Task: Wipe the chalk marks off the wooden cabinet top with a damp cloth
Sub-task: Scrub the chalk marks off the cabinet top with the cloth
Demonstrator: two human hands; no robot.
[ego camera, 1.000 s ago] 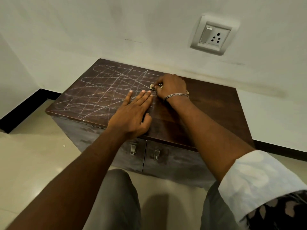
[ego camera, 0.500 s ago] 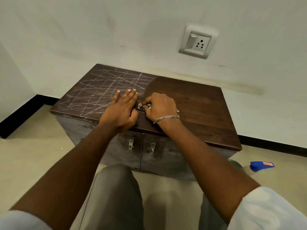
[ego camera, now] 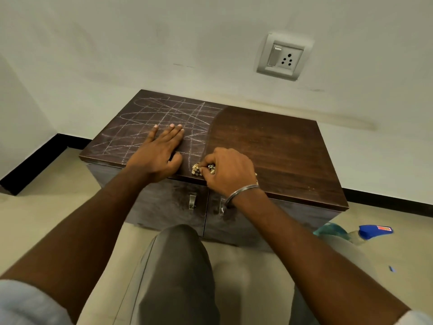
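- The wooden cabinet top [ego camera: 269,146] is my worktop, set against the white wall; its right part is clean dark wood, its left part is scribbled over.
- The chalk marks [ego camera: 164,113] cross the left part in loops and straight lines, ending at a curved edge near the middle of the top.
- My left hand [ego camera: 159,153] lies flat on the chalked part, fingers stretched out and together, thumb tucked in toward the front edge; its grip is spread wide and holds nothing.
- My right hand [ego camera: 227,170] is at the front edge of the top, just right of the left hand, its grip closed around the cloth.
- The cloth [ego camera: 199,169] is a small bunched, speckled wad; only a bit pokes out left of my fingers, pressed to the wood at the border of the chalk.
- A thin bangle [ego camera: 243,190] circles my right wrist.
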